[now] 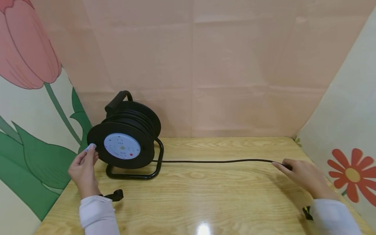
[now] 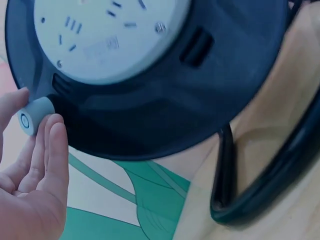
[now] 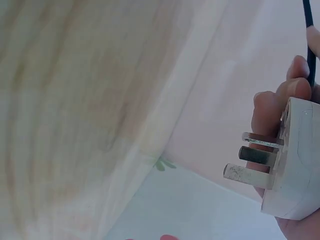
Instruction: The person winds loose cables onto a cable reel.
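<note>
A black cable reel (image 1: 123, 137) with a pale socket panel (image 1: 122, 146) stands on its tubular frame (image 1: 160, 160) at the table's left. My left hand (image 1: 85, 168) pinches the small pale crank knob (image 2: 35, 116) at the reel's rim, thumb on one side and fingertips on the other. From the reel's base a black power cord (image 1: 205, 161) runs nearly straight along the table to the right. My right hand (image 1: 305, 176) grips its far end. In the right wrist view, a pale plug (image 3: 295, 160) with three metal pins lies against the palm, the cord passing between thumb and fingers.
The wooden table (image 1: 205, 199) meets a pink backdrop (image 1: 235, 65) behind the reel. Walls with painted flowers flank it left and right. A black strap-like piece (image 1: 116, 195) shows beside the left wrist, another dark piece (image 1: 307, 212) beside the right.
</note>
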